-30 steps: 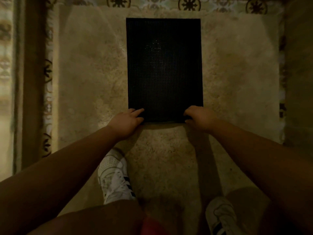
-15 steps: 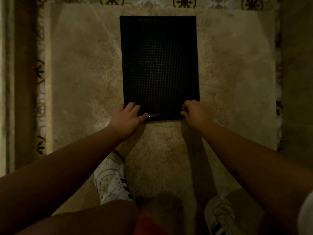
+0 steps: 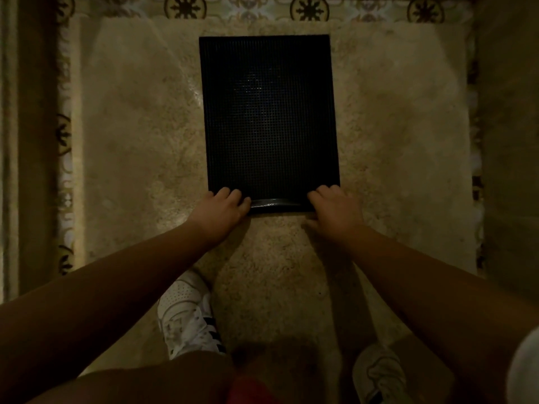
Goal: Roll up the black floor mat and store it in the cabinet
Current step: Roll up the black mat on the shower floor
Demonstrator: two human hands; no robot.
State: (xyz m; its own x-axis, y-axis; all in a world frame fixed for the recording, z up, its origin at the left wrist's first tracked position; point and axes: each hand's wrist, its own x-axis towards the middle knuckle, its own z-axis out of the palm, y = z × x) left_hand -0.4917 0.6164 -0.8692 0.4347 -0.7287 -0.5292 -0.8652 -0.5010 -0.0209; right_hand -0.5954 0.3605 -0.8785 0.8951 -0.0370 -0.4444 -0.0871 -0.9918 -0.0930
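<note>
The black floor mat's [image 3: 269, 118] near edge has curled up, gripped by both hands' fingers [image 3: 230, 196].

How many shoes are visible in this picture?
2. One white shoe is below the left forearm, at lower centre-left. The other shoe is at the bottom right, partly cut by the frame edge.

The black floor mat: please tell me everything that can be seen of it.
The black floor mat is a dark rectangle with a fine gridded texture, apparently rubber. It lies flat on a beige shaggy rug, long side running away from the person. Only its near edge is lifted and curled, showing a smooth shiny underside. The left hand and right hand grip its near corners.
</note>
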